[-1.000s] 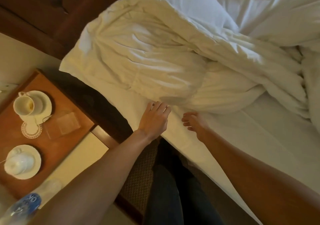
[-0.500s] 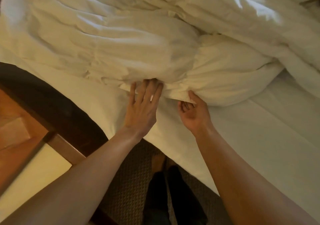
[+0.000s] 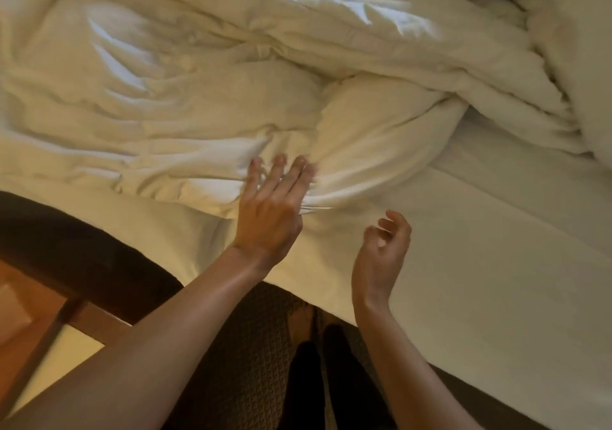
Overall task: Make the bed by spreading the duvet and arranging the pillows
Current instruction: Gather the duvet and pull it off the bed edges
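Observation:
The crumpled cream duvet (image 3: 198, 98) is heaped across the upper part of the bed, its lower edge bunched near the mattress side. My left hand (image 3: 268, 211) lies on that edge with straight, spread fingers pressing the fabric; its thumb is hidden by a fold. My right hand (image 3: 381, 257) hovers palm-up over the bare white sheet (image 3: 490, 264), fingers loosely curled and holding nothing, a little to the right of the duvet's edge. No pillow shows clearly.
The mattress side drops to patterned carpet (image 3: 238, 363), where my dark trouser legs (image 3: 334, 383) stand. A wooden bedside table (image 3: 23, 300) sits at the lower left, close to the bed. More bunched bedding (image 3: 569, 65) fills the upper right.
My right hand has let go of the duvet's edge and drawn back over the sheet. My left hand has slid further onto the duvet. The view has moved closer.

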The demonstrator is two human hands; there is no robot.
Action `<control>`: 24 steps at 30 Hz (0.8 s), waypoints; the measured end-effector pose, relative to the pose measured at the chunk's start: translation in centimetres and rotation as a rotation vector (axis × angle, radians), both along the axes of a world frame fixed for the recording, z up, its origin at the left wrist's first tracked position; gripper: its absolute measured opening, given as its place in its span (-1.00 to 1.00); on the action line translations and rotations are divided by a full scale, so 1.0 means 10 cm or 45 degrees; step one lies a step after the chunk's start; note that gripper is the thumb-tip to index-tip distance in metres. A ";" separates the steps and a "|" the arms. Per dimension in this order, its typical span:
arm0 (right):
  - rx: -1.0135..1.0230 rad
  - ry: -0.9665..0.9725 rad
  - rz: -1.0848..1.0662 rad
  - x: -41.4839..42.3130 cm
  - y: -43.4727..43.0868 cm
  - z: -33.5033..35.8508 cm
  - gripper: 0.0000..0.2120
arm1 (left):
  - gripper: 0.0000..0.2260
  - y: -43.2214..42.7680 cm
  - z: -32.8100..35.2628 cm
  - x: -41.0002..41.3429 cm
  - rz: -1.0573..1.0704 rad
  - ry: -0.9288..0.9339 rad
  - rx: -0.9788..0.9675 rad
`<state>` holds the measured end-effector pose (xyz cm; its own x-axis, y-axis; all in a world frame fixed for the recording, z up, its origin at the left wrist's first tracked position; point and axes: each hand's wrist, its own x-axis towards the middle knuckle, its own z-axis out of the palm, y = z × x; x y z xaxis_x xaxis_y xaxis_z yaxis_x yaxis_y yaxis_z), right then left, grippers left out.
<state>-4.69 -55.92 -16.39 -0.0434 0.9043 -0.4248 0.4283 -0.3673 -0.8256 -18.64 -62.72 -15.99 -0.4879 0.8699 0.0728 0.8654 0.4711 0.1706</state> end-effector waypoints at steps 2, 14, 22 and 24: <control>0.222 -0.209 0.308 -0.05 0.00 -0.11 -0.30 | -0.41 -0.03 0.08 0.06 0.016 -0.057 0.016; 0.686 -0.297 0.080 -0.04 0.65 -0.11 -0.75 | -0.34 0.12 0.29 0.21 0.123 -0.185 -0.046; 0.561 -0.205 0.309 0.42 0.45 0.08 -0.74 | -0.19 0.12 0.14 0.52 -0.168 -0.104 -0.176; 0.528 -0.128 0.308 0.43 0.44 0.08 -0.72 | -0.22 0.25 0.10 0.64 -0.290 -0.085 -0.123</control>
